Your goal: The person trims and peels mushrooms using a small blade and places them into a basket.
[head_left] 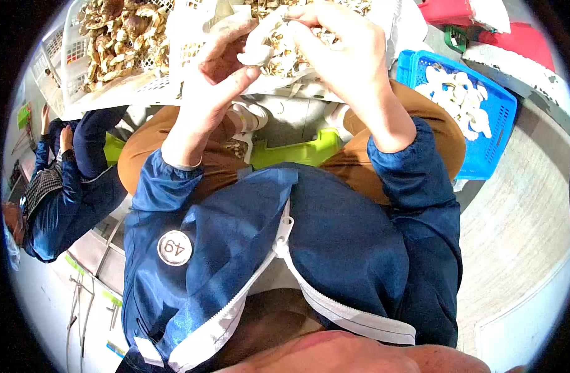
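Spreading from ten o'clock to past twelve, a white crate [120, 101] is seen; whether it is one crate or two set side by side cannot be told. At two o'clock a blue basket [481, 163] is set. Towards ten o'clock brown mushrooms [123, 46] are heaped in the crate. At one o'clock the right hand [350, 56] is raised, and at eleven the left hand [217, 93]. Pale pieces [456, 93] are piled in the basket.

Between the two hands, just short of twelve o'clock, a pale mushroom [258, 53] is held above the crate. Its upper end appears to be pinched by the right fingertips. Its lower part is cradled by the left hand, with fingers curled behind and the thumb brought up at the lower end; how hard it is pressed cannot be told.

The long axis is slanted from about seven o'clock to one, slightly bowed; the broader end is pointed towards seven, the narrower towards one.

The mushroom can be judged light, soft but fairly firm, perhaps a little slippery if damp, and easily bruised or snapped. It is probably best held lightly around its thicker middle, with the broad end supported.
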The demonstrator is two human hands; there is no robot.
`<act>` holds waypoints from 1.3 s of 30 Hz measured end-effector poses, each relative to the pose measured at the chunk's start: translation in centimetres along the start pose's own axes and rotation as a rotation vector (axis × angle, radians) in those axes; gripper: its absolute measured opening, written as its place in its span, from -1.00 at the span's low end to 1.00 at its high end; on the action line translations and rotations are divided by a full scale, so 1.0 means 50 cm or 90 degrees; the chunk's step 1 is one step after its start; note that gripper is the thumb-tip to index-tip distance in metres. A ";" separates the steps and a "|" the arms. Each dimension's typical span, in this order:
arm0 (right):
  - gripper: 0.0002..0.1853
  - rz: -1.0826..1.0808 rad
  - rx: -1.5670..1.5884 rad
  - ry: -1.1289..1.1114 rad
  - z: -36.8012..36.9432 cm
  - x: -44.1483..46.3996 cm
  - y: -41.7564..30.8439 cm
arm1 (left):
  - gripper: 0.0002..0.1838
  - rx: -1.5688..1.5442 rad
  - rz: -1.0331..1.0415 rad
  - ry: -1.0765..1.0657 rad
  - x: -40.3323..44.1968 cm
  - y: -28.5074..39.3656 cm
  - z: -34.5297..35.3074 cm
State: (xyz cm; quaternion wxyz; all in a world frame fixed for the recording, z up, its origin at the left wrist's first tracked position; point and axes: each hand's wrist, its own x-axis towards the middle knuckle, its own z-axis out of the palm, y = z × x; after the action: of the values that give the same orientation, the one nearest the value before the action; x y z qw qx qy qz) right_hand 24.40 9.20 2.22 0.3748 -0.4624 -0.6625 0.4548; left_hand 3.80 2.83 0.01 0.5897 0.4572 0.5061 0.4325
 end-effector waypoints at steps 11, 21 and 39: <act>-0.85 -0.014 -0.185 -0.012 -0.039 0.047 0.197 | -0.59 -0.529 -0.085 0.009 0.019 -0.026 -0.075; -0.76 0.060 -0.399 -0.060 -0.049 0.026 0.195 | -0.67 -0.381 -0.071 -0.154 0.058 0.106 0.158; -0.81 -0.192 -0.547 0.137 -0.243 0.029 0.296 | -0.48 0.107 0.270 -0.242 0.219 0.187 0.460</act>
State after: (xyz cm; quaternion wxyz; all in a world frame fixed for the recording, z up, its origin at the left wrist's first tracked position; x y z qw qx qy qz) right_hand 39.13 16.01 -7.99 0.2779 -0.5190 -0.8078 0.0293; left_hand 27.44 13.12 8.55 0.5305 0.6727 0.3138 0.4094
